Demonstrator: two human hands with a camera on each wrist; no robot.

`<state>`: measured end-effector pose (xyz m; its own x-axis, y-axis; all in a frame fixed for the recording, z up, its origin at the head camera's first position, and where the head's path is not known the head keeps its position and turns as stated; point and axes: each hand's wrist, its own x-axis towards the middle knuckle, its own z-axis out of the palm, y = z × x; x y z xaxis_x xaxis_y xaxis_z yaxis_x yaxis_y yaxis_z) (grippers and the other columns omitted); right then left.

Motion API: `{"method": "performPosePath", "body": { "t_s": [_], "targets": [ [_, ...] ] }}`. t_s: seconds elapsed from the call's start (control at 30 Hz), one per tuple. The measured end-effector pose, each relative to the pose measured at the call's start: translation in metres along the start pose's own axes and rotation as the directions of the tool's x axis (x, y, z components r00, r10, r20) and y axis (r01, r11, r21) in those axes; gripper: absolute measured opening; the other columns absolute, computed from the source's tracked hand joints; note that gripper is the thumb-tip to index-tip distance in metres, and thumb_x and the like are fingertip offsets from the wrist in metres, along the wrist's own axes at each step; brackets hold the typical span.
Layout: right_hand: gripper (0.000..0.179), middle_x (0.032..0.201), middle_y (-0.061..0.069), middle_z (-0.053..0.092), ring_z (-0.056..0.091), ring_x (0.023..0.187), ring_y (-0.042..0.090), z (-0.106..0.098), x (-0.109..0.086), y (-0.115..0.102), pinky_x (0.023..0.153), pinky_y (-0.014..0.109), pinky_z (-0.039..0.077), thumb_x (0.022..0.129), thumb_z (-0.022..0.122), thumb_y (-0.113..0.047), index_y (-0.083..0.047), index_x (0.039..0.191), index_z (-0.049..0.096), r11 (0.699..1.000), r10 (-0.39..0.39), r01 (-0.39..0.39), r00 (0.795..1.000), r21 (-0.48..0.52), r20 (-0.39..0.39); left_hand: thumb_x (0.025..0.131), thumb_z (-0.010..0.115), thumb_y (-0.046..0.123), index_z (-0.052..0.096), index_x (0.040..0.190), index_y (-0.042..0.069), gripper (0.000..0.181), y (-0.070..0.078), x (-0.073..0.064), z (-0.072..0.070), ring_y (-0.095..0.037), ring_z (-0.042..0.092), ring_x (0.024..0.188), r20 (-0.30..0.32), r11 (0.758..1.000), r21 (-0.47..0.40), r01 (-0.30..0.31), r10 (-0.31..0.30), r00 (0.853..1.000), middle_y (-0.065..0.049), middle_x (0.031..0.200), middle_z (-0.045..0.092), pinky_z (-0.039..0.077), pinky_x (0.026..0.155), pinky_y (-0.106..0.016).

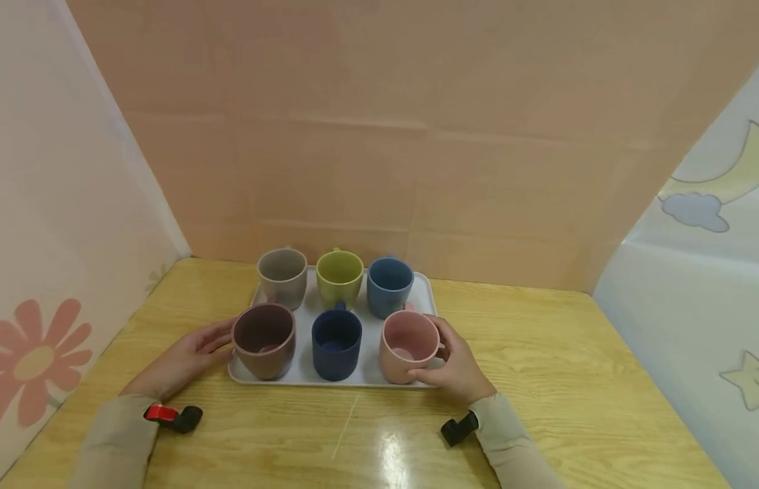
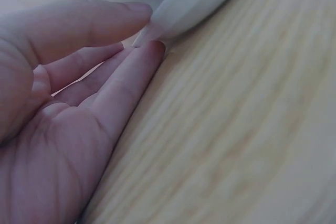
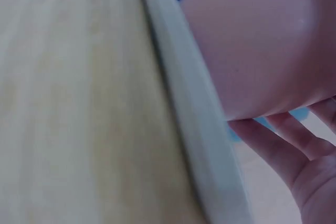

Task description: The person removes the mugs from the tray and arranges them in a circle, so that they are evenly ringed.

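Note:
My right hand (image 1: 455, 363) grips a pink mug (image 1: 393, 356) at the front right of a white tray (image 1: 368, 353), thumb in front and fingers round its far side. In the right wrist view, fingers (image 3: 281, 150) touch the mug's wall above the tray's rim (image 3: 191, 98). At the tray's left edge is my left hand (image 1: 192, 353), fingers fairly straight beside a brown mug (image 1: 268, 360). The left wrist view has its thumb and fingertips (image 2: 155, 51) right at the tray's rim (image 2: 194, 3). A dark blue mug (image 1: 336, 360) stands between the brown and pink ones.
Along the tray's back row stand a grey mug (image 1: 283, 284), a green mug (image 1: 339, 282) and a blue mug (image 1: 389, 288). Beneath is a wooden table (image 1: 538, 380), with an orange-brown backdrop (image 1: 379, 149) behind and patterned panels on both sides.

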<state>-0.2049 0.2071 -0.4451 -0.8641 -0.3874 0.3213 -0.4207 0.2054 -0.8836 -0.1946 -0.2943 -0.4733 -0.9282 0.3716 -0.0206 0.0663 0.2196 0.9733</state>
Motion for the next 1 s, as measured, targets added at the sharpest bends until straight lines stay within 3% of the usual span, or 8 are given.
{"method": "performPosePath", "body": {
  "t_s": [0.3, 0.5, 0.67, 0.77, 1.0],
  "targets": [
    [0.088, 0.133, 0.01, 0.059, 0.059, 0.114, 0.013, -0.026, 0.004, -0.004, 0.082, 0.03, 0.056, 0.066, 0.088, 0.009, -0.003, 0.144, 0.049, 0.994, -0.105, 0.104, 0.992, -0.017, -0.065, 0.104, 0.061, 0.018, 0.03, 0.158, 0.002, 0.065, 0.002, 0.003, -0.001, 0.008, 0.049, 0.127, -0.006, 1.0, 0.008, -0.005, 0.005, 1.0, -0.022, 0.161, 0.03, 0.043, 0.099, -0.012],
    [0.081, 0.131, -0.004, 0.058, 0.06, 0.11, 0.007, -0.042, -0.001, -0.003, 0.079, 0.024, 0.056, 0.072, 0.084, 0.009, 0.0, 0.144, 0.047, 0.994, -0.068, 0.054, 0.984, -0.09, -0.165, 0.103, 0.062, 0.019, 0.03, 0.158, 0.002, 0.066, 0.004, 0.004, 0.001, 0.008, 0.049, 0.127, -0.007, 1.0, 0.011, -0.014, 0.014, 1.0, -0.023, 0.161, 0.031, 0.042, 0.098, -0.012],
    [0.079, 0.13, -0.012, 0.055, 0.057, 0.112, 0.001, -0.06, -0.003, 0.004, 0.081, 0.018, 0.054, 0.076, 0.082, 0.01, 0.002, 0.145, 0.045, 0.989, -0.053, 0.02, 0.972, -0.145, -0.228, 0.102, 0.064, 0.023, 0.032, 0.158, 0.006, 0.067, 0.001, 0.002, 0.001, 0.008, 0.05, 0.126, -0.022, 1.0, 0.017, 0.023, -0.022, 0.999, -0.02, 0.161, 0.033, 0.042, 0.098, -0.012],
    [0.078, 0.129, -0.01, 0.055, 0.056, 0.112, 0.002, -0.074, -0.002, 0.009, 0.081, 0.016, 0.053, 0.076, 0.081, 0.01, 0.002, 0.144, 0.045, 0.985, -0.044, -0.002, 0.963, -0.174, -0.266, 0.102, 0.064, 0.024, 0.033, 0.158, 0.006, 0.067, -0.001, 0.0, -0.001, 0.008, 0.05, 0.126, -0.035, 0.999, 0.033, 0.026, -0.025, 0.999, -0.019, 0.16, 0.034, 0.042, 0.098, -0.012],
    [0.071, 0.13, 0.014, 0.054, 0.054, 0.108, 0.0, -0.11, -0.001, 0.017, 0.08, 0.013, 0.052, 0.082, 0.082, 0.001, 0.002, 0.142, 0.044, 0.96, 0.04, -0.129, 0.941, -0.249, -0.336, 0.103, 0.062, 0.022, 0.036, 0.157, 0.008, 0.062, -0.002, 0.001, 0.0, 0.006, 0.05, 0.128, -0.028, 0.999, 0.027, 0.017, -0.016, 0.999, -0.015, 0.16, 0.036, 0.041, 0.099, -0.012]
  ]
}}
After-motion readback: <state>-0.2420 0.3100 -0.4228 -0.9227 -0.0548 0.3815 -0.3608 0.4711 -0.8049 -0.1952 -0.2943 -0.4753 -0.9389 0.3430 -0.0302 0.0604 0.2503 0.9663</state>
